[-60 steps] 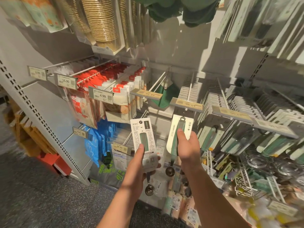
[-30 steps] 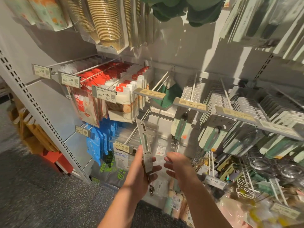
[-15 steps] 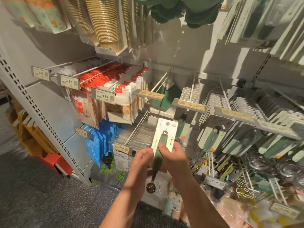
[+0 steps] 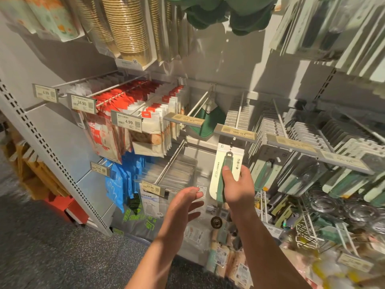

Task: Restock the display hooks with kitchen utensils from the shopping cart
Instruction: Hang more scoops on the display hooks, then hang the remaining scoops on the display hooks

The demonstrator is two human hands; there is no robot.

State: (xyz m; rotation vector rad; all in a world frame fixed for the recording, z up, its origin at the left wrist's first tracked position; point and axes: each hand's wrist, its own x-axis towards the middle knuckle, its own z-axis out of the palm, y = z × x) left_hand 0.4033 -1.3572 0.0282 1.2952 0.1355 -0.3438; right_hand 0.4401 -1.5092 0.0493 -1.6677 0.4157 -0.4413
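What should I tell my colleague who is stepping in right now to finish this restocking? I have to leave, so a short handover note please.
Right hand: grips the carded green-handled utensil, its hang hole at the tip of the hook under the 10.90 price tag.
Left hand: open, holding nothing, below and left of the card.
Done: the card is lined up at the hook; more of the same cards hang behind it.
Left: slide it fully on, let go, fetch the next utensil. The cart is out of view.
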